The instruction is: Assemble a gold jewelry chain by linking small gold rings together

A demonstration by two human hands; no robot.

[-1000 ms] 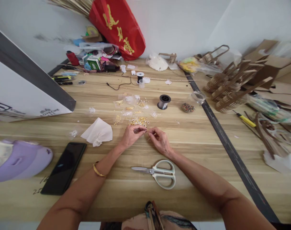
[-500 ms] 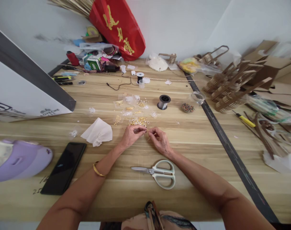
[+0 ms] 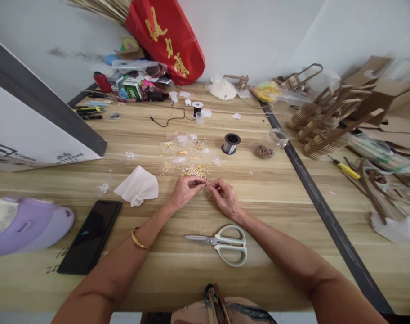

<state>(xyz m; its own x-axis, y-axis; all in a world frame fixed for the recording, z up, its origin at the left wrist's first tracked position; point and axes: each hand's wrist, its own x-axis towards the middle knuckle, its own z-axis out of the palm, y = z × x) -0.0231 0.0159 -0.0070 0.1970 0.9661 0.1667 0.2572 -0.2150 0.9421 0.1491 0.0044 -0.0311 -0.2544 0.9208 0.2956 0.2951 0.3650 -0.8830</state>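
My left hand (image 3: 185, 191) and my right hand (image 3: 226, 196) rest close together on the wooden table (image 3: 178, 265), fingertips almost meeting. Both are pinched shut on something tiny between them, too small to name; it looks gold. Just beyond the fingers lies a scatter of small gold beads (image 3: 193, 170) and little clear bags (image 3: 180, 141). A gold bangle (image 3: 138, 241) is on my left wrist.
Scissors (image 3: 223, 243) lie near my right forearm. A black phone (image 3: 90, 236), a white tissue (image 3: 137, 186), a purple item (image 3: 26, 225) are at left. A wire spool (image 3: 230, 143), bead dish (image 3: 265, 151), glass jar (image 3: 279, 136) sit behind. Cardboard baskets (image 3: 323, 121) fill the right; a red bag (image 3: 166, 38) leans behind.
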